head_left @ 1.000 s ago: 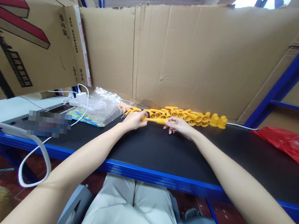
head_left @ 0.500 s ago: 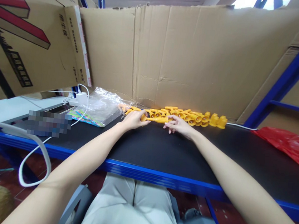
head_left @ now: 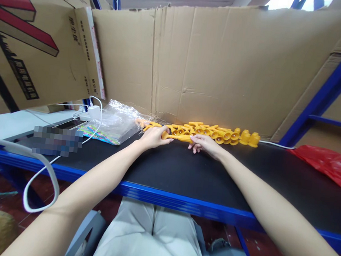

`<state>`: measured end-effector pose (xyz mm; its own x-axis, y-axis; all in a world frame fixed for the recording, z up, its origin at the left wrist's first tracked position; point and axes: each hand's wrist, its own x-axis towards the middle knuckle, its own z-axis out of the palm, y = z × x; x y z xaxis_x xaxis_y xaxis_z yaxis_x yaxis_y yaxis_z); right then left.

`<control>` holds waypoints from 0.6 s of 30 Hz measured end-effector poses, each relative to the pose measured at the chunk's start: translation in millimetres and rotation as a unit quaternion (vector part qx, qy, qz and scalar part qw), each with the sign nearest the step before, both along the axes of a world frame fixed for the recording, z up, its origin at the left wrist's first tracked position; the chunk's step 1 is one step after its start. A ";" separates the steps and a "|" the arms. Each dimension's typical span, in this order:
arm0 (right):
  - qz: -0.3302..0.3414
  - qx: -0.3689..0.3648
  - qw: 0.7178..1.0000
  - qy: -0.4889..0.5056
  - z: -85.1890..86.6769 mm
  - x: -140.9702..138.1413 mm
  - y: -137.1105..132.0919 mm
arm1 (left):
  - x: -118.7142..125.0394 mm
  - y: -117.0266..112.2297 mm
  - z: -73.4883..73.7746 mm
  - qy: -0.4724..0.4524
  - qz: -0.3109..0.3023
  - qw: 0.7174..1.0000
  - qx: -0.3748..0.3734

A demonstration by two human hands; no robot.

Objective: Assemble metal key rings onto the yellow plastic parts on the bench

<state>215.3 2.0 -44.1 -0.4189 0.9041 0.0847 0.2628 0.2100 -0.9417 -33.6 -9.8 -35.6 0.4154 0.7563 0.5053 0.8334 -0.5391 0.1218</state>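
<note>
A pile of small yellow plastic parts [head_left: 219,134] lies along the back of the black shelf top [head_left: 183,174], against a cardboard wall. Both my hands reach to its left end. My left hand [head_left: 154,137] is closed around one end of a long yellow piece [head_left: 179,137]. My right hand [head_left: 206,144] pinches the other end with thumb and forefinger, its remaining fingers curled down on the black surface. The piece lies level between the two hands.
A clear plastic bag [head_left: 118,122] over a colourful sheet lies left of the pile. A white charger and cable [head_left: 90,112] trail off the left edge. A red plastic bag [head_left: 335,169] lies at the right. Cardboard boxes [head_left: 29,42] overhang the left side.
Both hands stay on the long yellow piece and barely shift. The view has moved slightly.
</note>
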 end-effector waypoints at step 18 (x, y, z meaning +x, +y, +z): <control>-0.007 0.016 1.000 -0.016 -1.0 1.0 -0.1 | -0.4 0.1 1.3 0.001 0.009 1.000 -0.013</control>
<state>216.3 1.9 -45.1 -0.4085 0.9072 0.1011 0.2953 0.2361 -0.9258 -34.0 -9.7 -34.3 0.4029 0.7762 0.4849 0.8427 -0.5214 0.1345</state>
